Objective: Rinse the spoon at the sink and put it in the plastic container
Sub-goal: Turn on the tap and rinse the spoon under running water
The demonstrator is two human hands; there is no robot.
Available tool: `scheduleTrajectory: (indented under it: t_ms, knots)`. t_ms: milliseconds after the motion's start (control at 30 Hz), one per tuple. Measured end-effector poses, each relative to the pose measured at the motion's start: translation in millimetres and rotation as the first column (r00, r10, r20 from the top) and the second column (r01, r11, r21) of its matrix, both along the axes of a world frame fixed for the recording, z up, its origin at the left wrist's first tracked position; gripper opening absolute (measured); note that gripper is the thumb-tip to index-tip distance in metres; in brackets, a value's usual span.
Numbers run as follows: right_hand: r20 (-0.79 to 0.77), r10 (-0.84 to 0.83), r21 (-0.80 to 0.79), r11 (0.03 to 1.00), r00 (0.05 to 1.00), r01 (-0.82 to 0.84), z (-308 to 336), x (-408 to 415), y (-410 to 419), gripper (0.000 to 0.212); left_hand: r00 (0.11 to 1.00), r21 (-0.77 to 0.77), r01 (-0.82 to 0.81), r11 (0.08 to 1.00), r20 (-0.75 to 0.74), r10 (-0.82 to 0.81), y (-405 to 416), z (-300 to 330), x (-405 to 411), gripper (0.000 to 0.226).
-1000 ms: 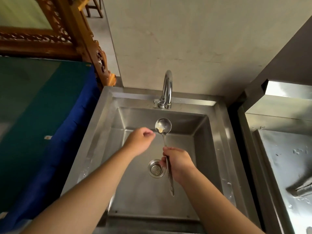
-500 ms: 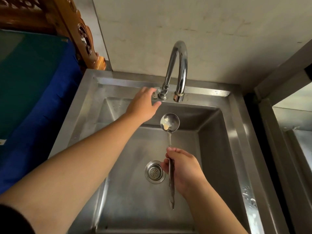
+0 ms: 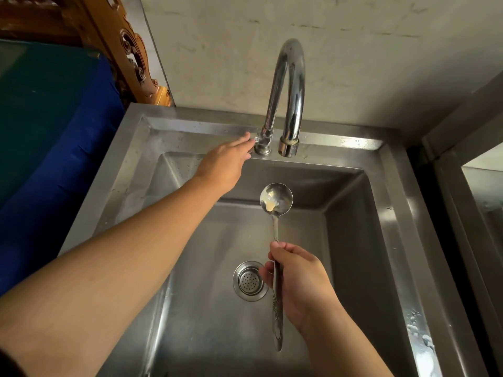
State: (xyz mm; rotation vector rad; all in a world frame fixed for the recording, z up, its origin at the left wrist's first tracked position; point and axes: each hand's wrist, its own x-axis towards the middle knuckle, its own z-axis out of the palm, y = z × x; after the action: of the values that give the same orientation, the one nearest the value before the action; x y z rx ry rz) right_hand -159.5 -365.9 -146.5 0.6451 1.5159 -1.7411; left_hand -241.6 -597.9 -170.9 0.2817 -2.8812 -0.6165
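1. I see the steel sink (image 3: 392, 240) holding only its drain strainer (image 3: 249, 280).
2. My right hand (image 3: 296, 278) grips the spoon (image 3: 276, 213) over the basin, below the faucet (image 3: 288, 104); pale residue sits in its bowl.
3. My left hand (image 3: 226, 164), fingers extended, touches the faucet base.
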Motion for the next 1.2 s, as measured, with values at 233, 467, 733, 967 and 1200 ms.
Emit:
scheduleTrajectory:
  t_ms: [233,467,733,967,1200]
  knots:
    - [-0.006,0.007,-0.003,1.0,1.0,-0.007,2,0,-3,0.012,0.999,-0.117,0.04,0.992,-0.024,-0.043,-4,-1,-5,0.046]
    - [-0.004,0.023,-0.018,1.0,1.0,-0.023,7,1,-6,0.009,0.998,-0.095,0.05,0.994,-0.023,-0.053,-7,-1,-9,0.05]
    - [-0.003,0.037,-0.017,0.999,0.999,-0.037,10,0,-7,0.01,0.997,-0.077,0.073,0.994,-0.007,-0.074,-11,4,-12,0.047]
    - [0.011,0.019,-0.028,0.999,1.0,-0.019,10,1,-8,0.01,0.997,-0.067,0.079,0.995,0.009,-0.078,-14,11,-14,0.036]
    - [0.011,0.015,-0.007,1.0,1.0,-0.015,8,1,-7,0.011,0.992,-0.098,0.117,0.988,0.052,-0.112,-17,18,-17,0.036]
